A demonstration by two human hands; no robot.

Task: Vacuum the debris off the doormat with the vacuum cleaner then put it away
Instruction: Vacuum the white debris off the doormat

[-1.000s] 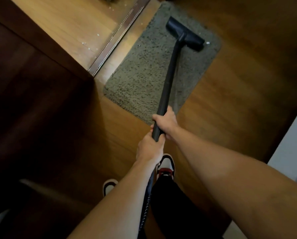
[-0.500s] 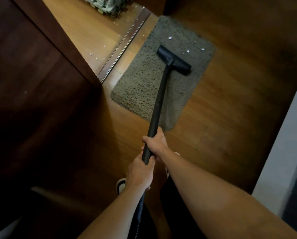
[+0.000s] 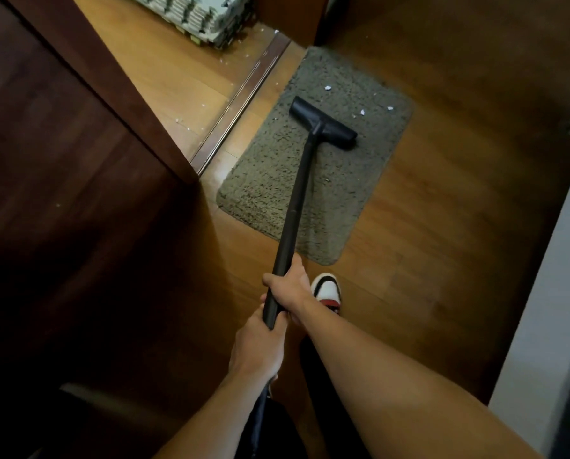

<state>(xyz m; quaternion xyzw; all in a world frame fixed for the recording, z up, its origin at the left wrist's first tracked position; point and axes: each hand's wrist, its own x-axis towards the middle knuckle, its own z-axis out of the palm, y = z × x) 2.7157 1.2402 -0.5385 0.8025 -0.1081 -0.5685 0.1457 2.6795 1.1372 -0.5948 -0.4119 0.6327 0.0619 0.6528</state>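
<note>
My right hand (image 3: 288, 286) is curled tight around the black vacuum wand (image 3: 297, 197), and my left hand (image 3: 258, 346) grips it just below, the two nearly touching. The wand slants up to the flat floor nozzle (image 3: 323, 123), which rests on the grey shaggy doormat (image 3: 270, 173) near its middle. White debris scraps (image 3: 328, 88) lie on the mat's far end, beyond the nozzle. My white and red shoe (image 3: 326, 288) stands just short of the mat's near edge.
</note>
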